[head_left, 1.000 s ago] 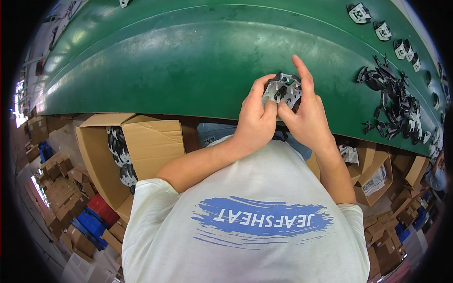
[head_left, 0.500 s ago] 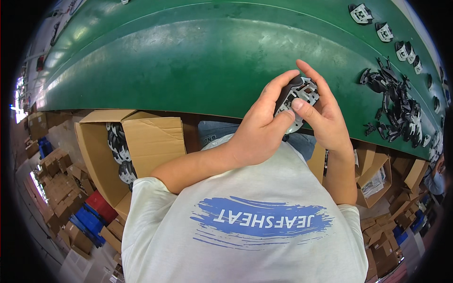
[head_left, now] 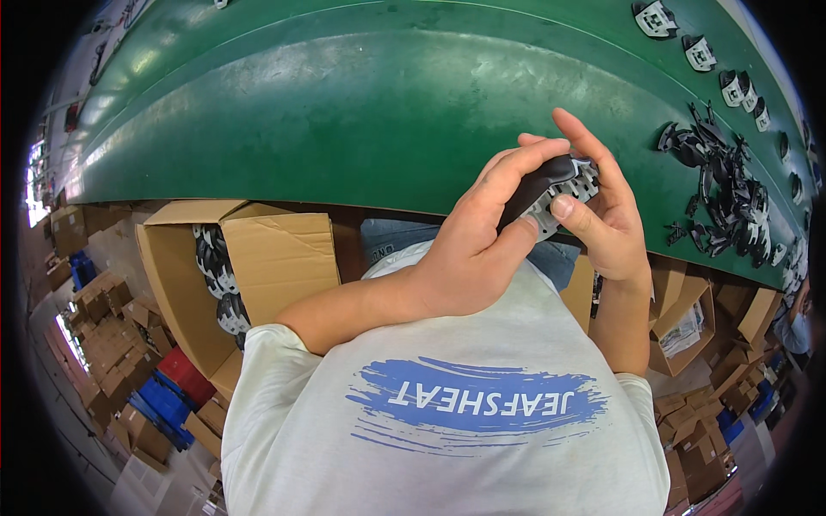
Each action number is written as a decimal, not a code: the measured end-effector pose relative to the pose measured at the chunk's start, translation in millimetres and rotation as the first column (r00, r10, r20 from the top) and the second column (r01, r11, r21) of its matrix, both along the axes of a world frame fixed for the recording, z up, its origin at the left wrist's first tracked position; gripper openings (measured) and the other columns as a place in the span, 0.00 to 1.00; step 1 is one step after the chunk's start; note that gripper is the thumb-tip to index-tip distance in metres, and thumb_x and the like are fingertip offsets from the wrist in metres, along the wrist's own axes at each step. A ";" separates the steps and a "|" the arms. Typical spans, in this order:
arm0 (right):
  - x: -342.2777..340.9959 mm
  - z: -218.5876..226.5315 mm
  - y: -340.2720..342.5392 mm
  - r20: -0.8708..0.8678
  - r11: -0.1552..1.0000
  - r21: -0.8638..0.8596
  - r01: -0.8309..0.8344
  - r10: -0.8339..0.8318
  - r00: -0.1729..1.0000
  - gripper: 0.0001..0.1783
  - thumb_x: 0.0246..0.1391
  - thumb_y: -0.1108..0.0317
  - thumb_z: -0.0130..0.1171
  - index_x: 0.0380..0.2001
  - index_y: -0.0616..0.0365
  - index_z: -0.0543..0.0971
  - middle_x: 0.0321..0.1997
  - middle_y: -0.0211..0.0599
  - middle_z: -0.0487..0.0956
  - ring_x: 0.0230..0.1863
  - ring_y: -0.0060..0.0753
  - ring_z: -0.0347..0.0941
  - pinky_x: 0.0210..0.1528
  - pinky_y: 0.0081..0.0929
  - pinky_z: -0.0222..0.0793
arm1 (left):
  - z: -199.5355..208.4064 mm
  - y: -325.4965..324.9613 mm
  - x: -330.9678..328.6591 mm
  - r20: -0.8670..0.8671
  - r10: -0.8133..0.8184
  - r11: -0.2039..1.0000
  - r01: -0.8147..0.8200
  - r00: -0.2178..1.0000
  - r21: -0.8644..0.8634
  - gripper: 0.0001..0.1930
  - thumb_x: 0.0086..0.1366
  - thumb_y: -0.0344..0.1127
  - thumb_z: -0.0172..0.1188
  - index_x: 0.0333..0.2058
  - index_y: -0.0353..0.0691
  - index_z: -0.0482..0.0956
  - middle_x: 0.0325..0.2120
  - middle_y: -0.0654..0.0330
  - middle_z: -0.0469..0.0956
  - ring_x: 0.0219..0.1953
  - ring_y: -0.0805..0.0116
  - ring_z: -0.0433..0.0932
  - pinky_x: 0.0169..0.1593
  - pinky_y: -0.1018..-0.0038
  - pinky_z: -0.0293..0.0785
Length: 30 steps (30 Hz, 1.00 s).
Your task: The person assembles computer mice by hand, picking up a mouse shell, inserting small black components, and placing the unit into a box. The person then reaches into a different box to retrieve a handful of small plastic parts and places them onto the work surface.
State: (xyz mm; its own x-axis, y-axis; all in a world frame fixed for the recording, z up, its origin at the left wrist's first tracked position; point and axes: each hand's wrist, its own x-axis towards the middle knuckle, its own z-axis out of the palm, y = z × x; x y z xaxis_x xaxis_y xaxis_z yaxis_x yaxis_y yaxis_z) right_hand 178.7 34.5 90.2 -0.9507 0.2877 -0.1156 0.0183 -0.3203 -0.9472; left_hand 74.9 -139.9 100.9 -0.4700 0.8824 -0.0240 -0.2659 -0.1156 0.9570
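Between my two hands, over the near edge of the green table (head_left: 361, 112), is a black and grey moulded plastic part (head_left: 535, 189). Its smooth black shell faces left and its grey openwork side faces right. My left hand (head_left: 482, 228) wraps the black side, with the thumb pressed at the lower end. On the grey side my right hand (head_left: 609, 228) has its thumb against the frame and its fingers curled round the far end, the index finger raised. Fingers cover some of the part.
Loose black plastic pieces (head_left: 710, 176) lie heaped on the table's right side. Beyond them stand several black and white parts (head_left: 699, 53). Left of my lap, an open carton (head_left: 284, 262) holds similar parts (head_left: 215, 267). Another open carton (head_left: 686, 331) stands at right.
The part has tilted, so more of its black shell shows and its grey face is turned away to the right. Both hands have shifted slightly right with it.
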 end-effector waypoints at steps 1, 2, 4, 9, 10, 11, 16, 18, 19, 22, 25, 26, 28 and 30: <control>-1.7 3.0 -1.6 -0.021 1.000 0.007 -0.020 0.020 1.000 0.40 0.66 0.72 0.66 0.78 0.65 0.64 0.68 0.44 0.77 0.65 0.32 0.74 0.71 0.33 0.67 | 0.8 -0.6 0.0 0.002 -0.001 1.000 0.001 1.000 0.000 0.37 0.68 0.15 0.46 0.76 0.33 0.58 0.70 0.50 0.64 0.74 0.61 0.65 0.78 0.62 0.57; -2.2 4.5 -2.1 -0.041 0.999 0.014 -0.040 0.041 0.998 0.40 0.66 0.72 0.65 0.78 0.65 0.64 0.70 0.46 0.76 0.66 0.33 0.74 0.72 0.34 0.66 | 1.9 -1.2 0.5 -0.042 0.027 1.000 -0.028 0.999 -0.004 0.37 0.67 0.15 0.46 0.76 0.33 0.59 0.70 0.51 0.63 0.74 0.61 0.64 0.79 0.62 0.57; 1.2 -0.4 0.0 -0.027 0.995 0.085 -0.042 0.045 0.999 0.40 0.66 0.72 0.65 0.78 0.65 0.64 0.69 0.47 0.77 0.66 0.33 0.74 0.72 0.34 0.66 | 2.4 -1.8 1.5 -0.087 0.057 0.998 -0.058 0.995 -0.008 0.37 0.66 0.14 0.46 0.75 0.33 0.60 0.70 0.52 0.62 0.75 0.60 0.63 0.79 0.61 0.57; -3.3 -2.9 -1.6 -0.031 0.955 0.289 -0.059 0.070 0.997 0.41 0.65 0.72 0.66 0.78 0.63 0.64 0.64 0.46 0.82 0.63 0.33 0.78 0.69 0.35 0.70 | -3.0 -6.4 2.8 -0.143 0.184 0.983 -0.181 0.972 0.036 0.36 0.59 0.15 0.49 0.69 0.38 0.72 0.60 0.52 0.67 0.67 0.52 0.66 0.71 0.60 0.65; -3.4 -5.4 -3.1 -0.065 0.945 0.326 -0.023 0.046 0.997 0.39 0.63 0.73 0.68 0.75 0.62 0.68 0.61 0.46 0.84 0.58 0.35 0.81 0.64 0.33 0.74 | -3.2 -10.0 -0.1 -0.142 0.182 0.983 -0.179 0.973 0.038 0.36 0.59 0.15 0.49 0.69 0.38 0.72 0.60 0.52 0.67 0.67 0.52 0.66 0.71 0.60 0.65; -3.4 -6.5 -3.6 -0.099 0.932 0.362 0.014 0.023 0.995 0.37 0.60 0.74 0.70 0.73 0.61 0.72 0.58 0.46 0.86 0.54 0.36 0.84 0.59 0.32 0.78 | -2.9 -16.8 -5.2 -0.399 0.142 0.989 -0.146 0.906 0.022 0.36 0.58 0.13 0.51 0.67 0.38 0.74 0.59 0.52 0.66 0.64 0.55 0.68 0.69 0.62 0.67; -7.4 -6.2 -2.7 -0.535 0.721 0.615 0.319 0.084 0.841 0.19 0.51 0.69 0.80 0.46 0.56 0.84 0.48 0.45 0.89 0.40 0.43 0.88 0.38 0.33 0.84 | -7.6 -22.7 -1.4 -0.782 0.398 0.916 -0.162 0.479 0.367 0.28 0.53 0.25 0.77 0.49 0.70 0.87 0.45 0.66 0.66 0.51 0.66 0.66 0.60 0.66 0.67; -5.4 -3.7 -2.0 -0.585 0.714 0.607 0.349 0.105 0.804 0.20 0.50 0.67 0.81 0.45 0.55 0.85 0.48 0.45 0.89 0.39 0.42 0.88 0.38 0.33 0.85 | -9.0 -21.7 1.3 -0.791 0.421 0.905 -0.155 0.443 0.395 0.30 0.49 0.30 0.84 0.47 0.76 0.87 0.44 0.71 0.66 0.51 0.69 0.66 0.60 0.68 0.67; -4.5 -3.7 -1.7 -0.586 0.715 0.608 0.346 0.109 0.803 0.20 0.50 0.67 0.81 0.45 0.55 0.85 0.48 0.45 0.89 0.39 0.42 0.88 0.38 0.33 0.85 | -9.3 -20.7 2.0 -0.782 0.442 0.894 -0.145 0.440 0.423 0.31 0.48 0.30 0.84 0.47 0.76 0.87 0.43 0.71 0.66 0.51 0.70 0.66 0.60 0.69 0.67; -0.1 -2.9 -1.1 -0.585 0.717 0.610 0.337 0.120 0.802 0.20 0.49 0.64 0.82 0.44 0.56 0.85 0.48 0.45 0.89 0.39 0.40 0.89 0.38 0.33 0.85 | -9.5 -19.5 0.9 -0.768 0.455 0.883 -0.122 0.451 0.452 0.31 0.48 0.29 0.84 0.47 0.74 0.87 0.43 0.70 0.66 0.50 0.71 0.66 0.59 0.70 0.68; 1.5 1.0 -0.5 -0.552 0.709 0.620 0.335 0.091 0.829 0.19 0.50 0.67 0.81 0.45 0.57 0.85 0.47 0.45 0.89 0.40 0.42 0.89 0.40 0.34 0.86 | -10.7 -17.0 -3.0 -0.746 0.444 0.879 -0.080 0.496 0.470 0.30 0.49 0.27 0.82 0.47 0.71 0.87 0.43 0.69 0.65 0.50 0.70 0.67 0.59 0.69 0.69; -0.2 1.0 -0.1 -0.473 0.660 0.685 0.309 0.079 0.878 0.20 0.51 0.68 0.80 0.46 0.58 0.85 0.48 0.46 0.89 0.42 0.43 0.88 0.43 0.35 0.86 | -12.1 -18.7 -6.4 -0.726 0.354 0.926 -0.115 0.589 0.359 0.28 0.52 0.21 0.74 0.49 0.63 0.89 0.45 0.66 0.67 0.52 0.66 0.67 0.57 0.67 0.69; -5.0 -3.2 -3.0 -0.213 0.719 0.681 0.136 0.016 0.977 0.21 0.53 0.70 0.78 0.50 0.61 0.85 0.51 0.46 0.88 0.49 0.46 0.87 0.53 0.37 0.83 | -8.6 -25.8 -12.0 -0.641 0.214 0.974 -0.210 0.737 0.083 0.33 0.54 0.12 0.55 0.57 0.45 0.86 0.50 0.57 0.68 0.54 0.56 0.71 0.59 0.64 0.73; -18.7 2.4 -13.5 0.033 0.771 0.634 -0.056 0.046 0.998 0.30 0.57 0.63 0.77 0.61 0.58 0.81 0.62 0.50 0.83 0.53 0.47 0.85 0.58 0.37 0.80 | -16.1 -36.3 -14.7 -0.254 0.302 0.934 -0.339 0.919 -0.116 0.32 0.61 0.15 0.55 0.66 0.37 0.75 0.59 0.53 0.70 0.63 0.59 0.72 0.69 0.64 0.70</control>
State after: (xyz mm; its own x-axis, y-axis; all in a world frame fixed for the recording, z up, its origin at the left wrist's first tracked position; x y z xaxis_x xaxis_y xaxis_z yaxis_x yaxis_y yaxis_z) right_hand 160.0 21.1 92.6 -0.9658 0.2518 0.0618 0.0327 0.3548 -0.9344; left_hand 60.2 -176.2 84.8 -0.7359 0.6770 -0.0061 -0.0119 -0.0039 0.9999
